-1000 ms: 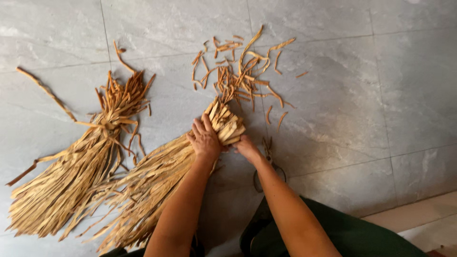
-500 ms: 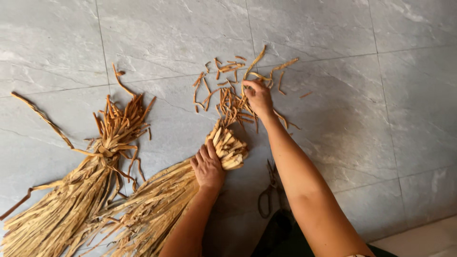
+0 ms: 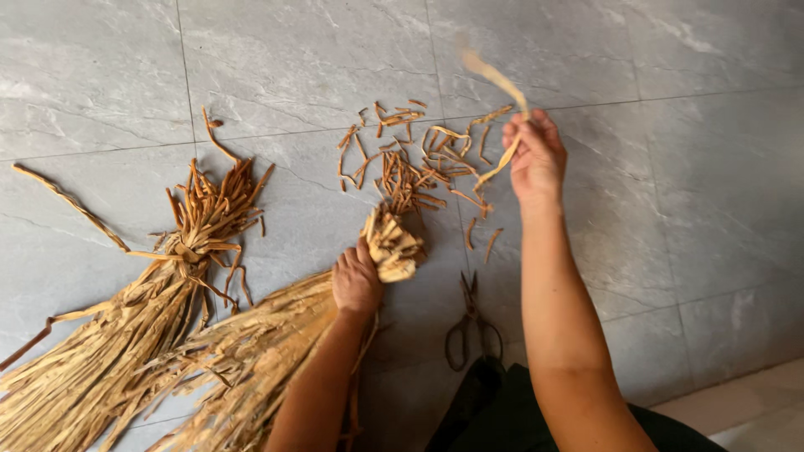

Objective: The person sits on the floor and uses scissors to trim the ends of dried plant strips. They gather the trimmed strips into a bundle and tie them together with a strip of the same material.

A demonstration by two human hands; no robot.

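My left hand (image 3: 356, 280) grips a bundle of dry, straw-coloured leaf strips (image 3: 243, 360) near its trimmed end, pressing it on the grey tiled floor. The cut end (image 3: 392, 244) sticks out past my fingers. My right hand (image 3: 534, 159) is raised above the floor, shut on one long dry strip (image 3: 496, 84) that curls up and looks blurred. A scatter of short cut strip pieces (image 3: 410, 159) lies on the floor between the two hands.
A second bundle, tied with a strip (image 3: 180, 251), lies to the left with its ends fanned out. Dark scissors (image 3: 471, 326) rest on the floor between my arms. Grey marble-look tiles (image 3: 670, 167) cover the floor; a paler step edge (image 3: 754, 410) shows at lower right.
My right hand left the bundle's end, reached into the scattered pieces, then lifted up and to the right with a long strip. My left hand kept hold of the bundle.
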